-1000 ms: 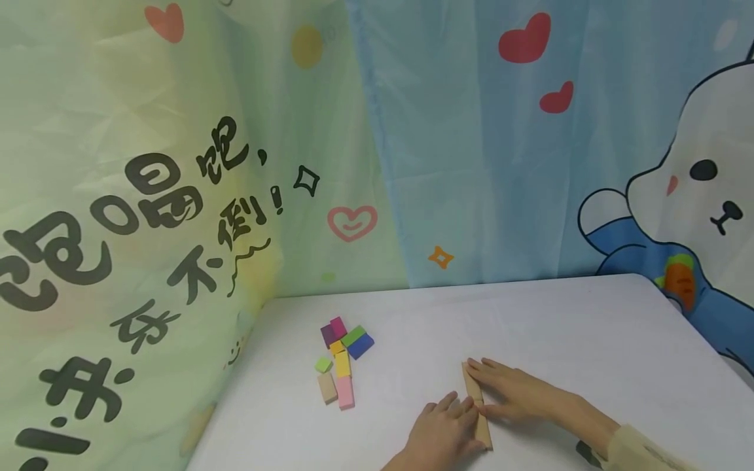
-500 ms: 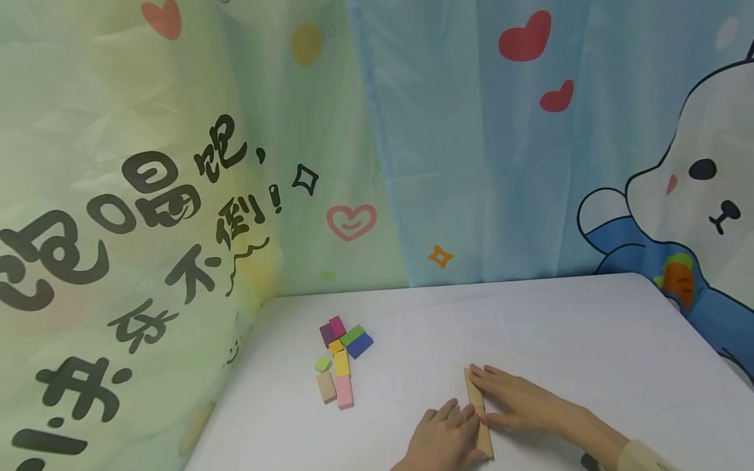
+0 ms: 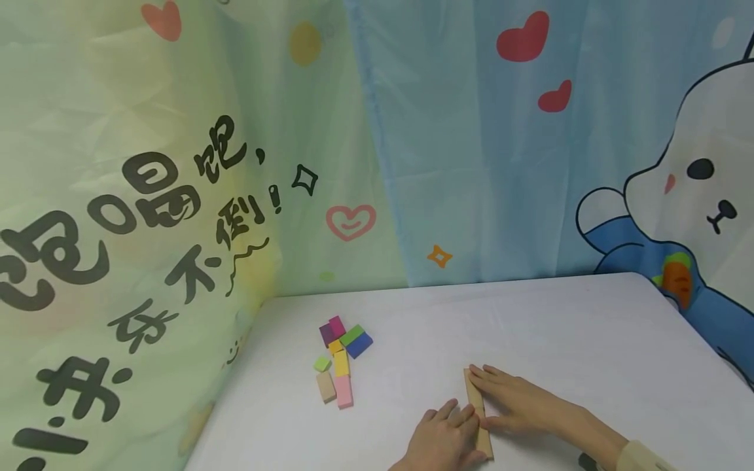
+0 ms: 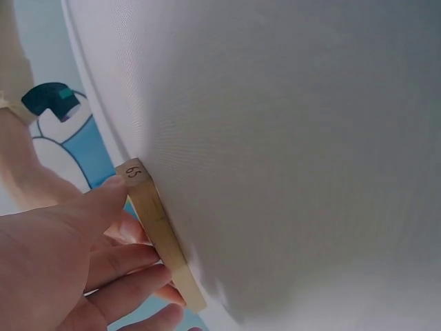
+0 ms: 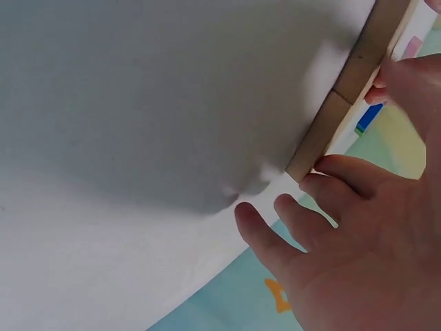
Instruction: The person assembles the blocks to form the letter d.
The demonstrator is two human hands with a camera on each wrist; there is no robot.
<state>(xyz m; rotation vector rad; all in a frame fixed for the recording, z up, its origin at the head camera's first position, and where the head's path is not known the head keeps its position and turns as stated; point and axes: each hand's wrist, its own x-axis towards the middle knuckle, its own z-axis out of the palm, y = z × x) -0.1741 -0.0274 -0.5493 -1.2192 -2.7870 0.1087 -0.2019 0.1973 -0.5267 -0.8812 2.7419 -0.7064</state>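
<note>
Light wooden blocks (image 3: 474, 394) lie end to end in a narrow row on the white table, with a seam showing in the right wrist view. My left hand (image 3: 442, 437) touches the row's left side with its fingers. Its thumb is at the near end, by a small dark marking on the wooden block (image 4: 157, 217). From the right, my right hand (image 3: 521, 404) lays its fingertips at the far end and its thumb against the long side of the row (image 5: 324, 131). Fingers of both hands are fairly straight. Part of the row is hidden behind the left fingers.
On the left of the table (image 3: 406, 320) is a loose group of coloured blocks: blue (image 3: 360, 345), green (image 3: 352, 335), magenta (image 3: 338, 325), yellow (image 3: 341, 364), pink (image 3: 344, 392), beige (image 3: 326, 387) and others. A printed curtain (image 3: 448, 144) hangs behind the table.
Over the first half second, both hands and the wooden row shifted slightly down and right in the head view. Since then they look almost still. The coloured blocks stay in place.
</note>
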